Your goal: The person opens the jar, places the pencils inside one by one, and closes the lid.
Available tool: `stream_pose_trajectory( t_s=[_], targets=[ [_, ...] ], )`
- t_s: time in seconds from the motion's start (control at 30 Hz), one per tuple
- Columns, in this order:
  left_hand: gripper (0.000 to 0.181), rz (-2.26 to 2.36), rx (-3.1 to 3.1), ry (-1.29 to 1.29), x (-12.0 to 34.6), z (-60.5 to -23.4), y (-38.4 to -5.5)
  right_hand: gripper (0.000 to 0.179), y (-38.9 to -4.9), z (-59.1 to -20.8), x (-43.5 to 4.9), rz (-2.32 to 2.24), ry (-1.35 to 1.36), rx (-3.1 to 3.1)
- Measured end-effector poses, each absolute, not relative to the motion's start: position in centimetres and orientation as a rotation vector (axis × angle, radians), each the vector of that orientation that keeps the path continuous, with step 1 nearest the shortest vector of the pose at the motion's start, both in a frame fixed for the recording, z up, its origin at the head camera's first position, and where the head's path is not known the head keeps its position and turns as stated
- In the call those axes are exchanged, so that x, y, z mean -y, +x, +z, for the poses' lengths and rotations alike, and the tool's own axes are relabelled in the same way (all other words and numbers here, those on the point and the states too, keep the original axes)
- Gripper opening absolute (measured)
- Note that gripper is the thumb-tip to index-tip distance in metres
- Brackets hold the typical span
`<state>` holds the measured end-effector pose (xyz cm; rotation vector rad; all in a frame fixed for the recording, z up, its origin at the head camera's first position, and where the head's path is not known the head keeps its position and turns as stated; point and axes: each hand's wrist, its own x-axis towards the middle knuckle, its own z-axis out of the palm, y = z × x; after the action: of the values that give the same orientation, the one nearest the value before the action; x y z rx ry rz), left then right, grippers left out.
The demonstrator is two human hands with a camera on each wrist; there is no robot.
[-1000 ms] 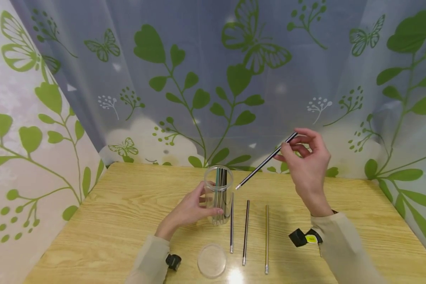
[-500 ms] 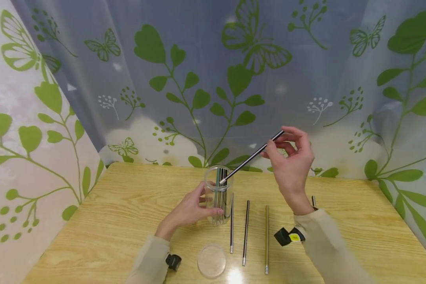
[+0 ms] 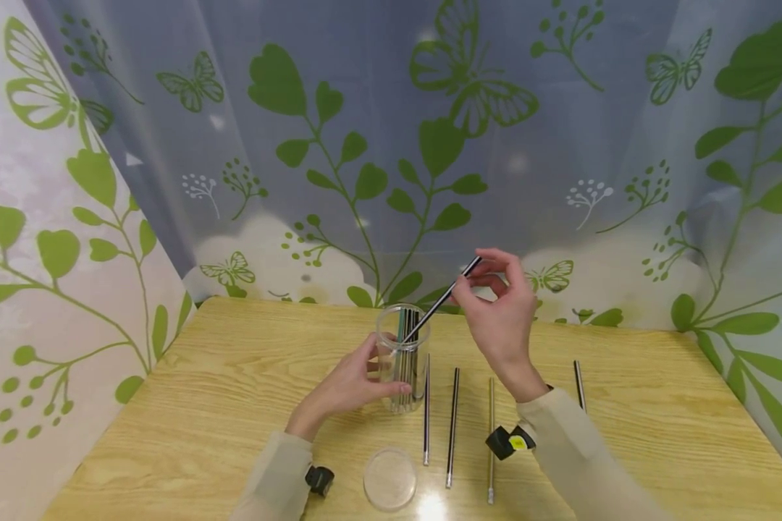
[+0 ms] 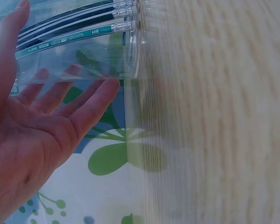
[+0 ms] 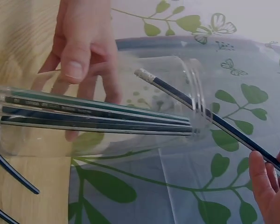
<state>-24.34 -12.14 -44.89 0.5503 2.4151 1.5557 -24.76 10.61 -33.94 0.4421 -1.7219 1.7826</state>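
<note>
My left hand (image 3: 342,391) holds a clear plastic jar (image 5: 196,84) that stands on the table, thumb on the near side and fingers round the far side. Inside the jar is a bundle of striped pencils (image 5: 98,109), among them a green one (image 4: 70,38), eraser ends at the bottom. Between thumb and fingertips, my right hand (image 3: 505,311) pinches a dark striped pencil (image 3: 436,302) near its upper end. That pencil slants down to the left through the jar's mouth, and its eraser end (image 5: 144,74) is inside, above the jar's bottom.
A dark pencil (image 3: 426,412), another dark pencil (image 3: 452,427) and a gold one (image 3: 492,434) lie right of the jar. Beyond my right sleeve lies one more pencil (image 3: 580,387), partly hidden. A round clear lid (image 3: 389,479) lies in front. Behind the table hangs a patterned curtain (image 3: 339,174).
My right hand has moved left and slightly down, bringing the pencil's eraser end from beside the jar into its mouth. The far-right pencil has come into sight. My left hand and the jar stay put.
</note>
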Motion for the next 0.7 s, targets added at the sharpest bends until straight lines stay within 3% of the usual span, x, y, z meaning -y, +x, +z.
stream_pose_trajectory(
  t_s=[0.7],
  targets=[
    [0.076, 1.573, -2.397, 0.553, 12.2, -45.1, -24.5, 0.02, -23.9, -36.6, -9.2, 1.351, 0.571, 2.106]
  ],
)
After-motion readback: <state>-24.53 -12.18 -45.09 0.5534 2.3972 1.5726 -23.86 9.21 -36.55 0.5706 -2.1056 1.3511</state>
